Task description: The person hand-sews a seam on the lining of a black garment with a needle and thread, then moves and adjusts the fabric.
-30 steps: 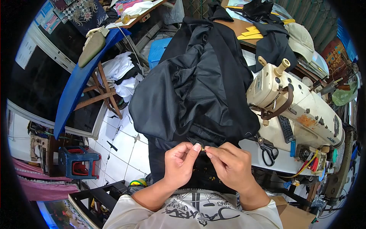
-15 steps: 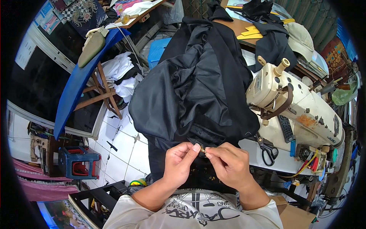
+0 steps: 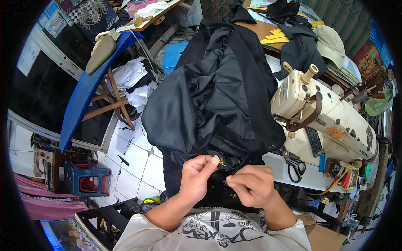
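A black lined garment (image 3: 217, 96), perhaps a jacket, spreads from the sewing table down to my lap. My left hand (image 3: 197, 175) is closed in a pinch on its near edge, where a small patch of gold thread (image 3: 221, 162) shows beside the thumb. To the right and slightly lower, my right hand (image 3: 253, 184) is apart from the cloth, with thumb and forefinger pressed together. Something tiny and pale sticks out at those fingertips, too small to name. Several gold scraps (image 3: 233, 195) lie on the black cloth over my lap.
At the right stands a worn cream sewing machine (image 3: 326, 113). Black-handled scissors (image 3: 295, 165) and a remote control (image 3: 314, 140) lie beside it. A blue ironing board (image 3: 98, 88) is at the left, with a blue stool (image 3: 86, 178) below.
My right hand has moved down and slightly right, away from the gold thread and my left fingertips. My left hand keeps its hold, and the garment's edge shows more openly.
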Action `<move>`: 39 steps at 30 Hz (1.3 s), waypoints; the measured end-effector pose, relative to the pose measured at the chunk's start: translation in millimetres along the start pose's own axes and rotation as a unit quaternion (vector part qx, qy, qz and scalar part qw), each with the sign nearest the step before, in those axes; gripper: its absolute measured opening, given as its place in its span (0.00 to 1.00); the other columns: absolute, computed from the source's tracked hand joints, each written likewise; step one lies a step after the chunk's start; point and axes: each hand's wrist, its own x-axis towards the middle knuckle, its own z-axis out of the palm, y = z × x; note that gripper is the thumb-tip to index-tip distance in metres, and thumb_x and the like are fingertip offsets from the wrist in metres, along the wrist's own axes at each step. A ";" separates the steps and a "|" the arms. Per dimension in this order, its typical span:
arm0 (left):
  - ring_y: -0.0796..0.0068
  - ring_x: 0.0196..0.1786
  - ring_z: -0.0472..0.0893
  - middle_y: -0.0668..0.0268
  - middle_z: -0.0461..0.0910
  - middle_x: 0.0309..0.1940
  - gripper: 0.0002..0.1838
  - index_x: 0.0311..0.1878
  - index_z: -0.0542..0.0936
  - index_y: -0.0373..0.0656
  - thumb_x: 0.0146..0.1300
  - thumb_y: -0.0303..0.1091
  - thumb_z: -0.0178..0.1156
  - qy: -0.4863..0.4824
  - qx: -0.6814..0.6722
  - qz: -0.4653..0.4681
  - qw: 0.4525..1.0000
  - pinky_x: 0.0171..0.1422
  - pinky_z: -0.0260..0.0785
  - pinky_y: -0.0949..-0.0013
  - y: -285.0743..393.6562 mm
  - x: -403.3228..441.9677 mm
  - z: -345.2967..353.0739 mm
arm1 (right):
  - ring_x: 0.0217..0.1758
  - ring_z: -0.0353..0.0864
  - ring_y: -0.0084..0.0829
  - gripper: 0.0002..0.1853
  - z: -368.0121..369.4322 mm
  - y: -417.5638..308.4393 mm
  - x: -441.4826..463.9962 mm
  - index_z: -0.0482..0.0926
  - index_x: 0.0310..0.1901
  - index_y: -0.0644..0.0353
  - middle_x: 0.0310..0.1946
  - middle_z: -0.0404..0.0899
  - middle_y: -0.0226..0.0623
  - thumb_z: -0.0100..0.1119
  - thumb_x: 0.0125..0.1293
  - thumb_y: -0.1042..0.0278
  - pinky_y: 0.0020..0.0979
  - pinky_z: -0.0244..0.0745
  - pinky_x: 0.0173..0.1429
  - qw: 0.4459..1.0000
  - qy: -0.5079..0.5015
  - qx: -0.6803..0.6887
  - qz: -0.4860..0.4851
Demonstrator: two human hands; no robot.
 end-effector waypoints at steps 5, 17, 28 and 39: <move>0.92 0.30 0.68 0.78 0.76 0.27 0.10 0.35 0.82 0.37 0.72 0.32 0.62 -0.007 -0.008 0.013 1.000 0.35 0.58 0.82 1.5 -2.5 2.6 | 0.20 0.80 0.31 0.07 -2.2 -10.4 3.0 0.85 0.38 0.61 0.24 0.81 0.35 0.70 0.56 0.78 0.28 0.71 0.23 0.986 0.028 -0.071 0.149; 0.93 0.27 0.66 0.79 0.75 0.25 0.09 0.35 0.81 0.34 0.72 0.29 0.62 -0.004 0.104 0.083 0.991 0.29 0.56 0.82 3.8 -10.0 8.6 | 0.20 0.77 0.28 0.10 1.7 -13.5 8.6 0.84 0.39 0.64 0.26 0.80 0.36 0.70 0.55 0.81 0.27 0.68 0.22 0.986 0.051 -0.127 0.092; 0.92 0.26 0.66 0.78 0.74 0.23 0.10 0.34 0.81 0.33 0.71 0.29 0.63 -0.008 0.216 0.170 0.961 0.28 0.57 0.80 -6.8 -8.6 3.2 | 0.18 0.73 0.29 0.10 -4.3 -17.7 9.3 0.76 0.37 0.63 0.26 0.75 0.35 0.65 0.55 0.82 0.28 0.69 0.22 0.991 -0.031 -0.116 0.066; 0.93 0.28 0.65 0.80 0.74 0.26 0.10 0.36 0.81 0.35 0.72 0.31 0.62 0.005 0.063 0.070 0.996 0.31 0.55 0.82 1.6 -2.8 3.5 | 0.21 0.76 0.21 0.10 1.3 -5.7 -0.6 0.76 0.40 0.65 0.33 0.80 0.37 0.69 0.60 0.79 0.22 0.70 0.24 0.982 0.042 0.069 0.171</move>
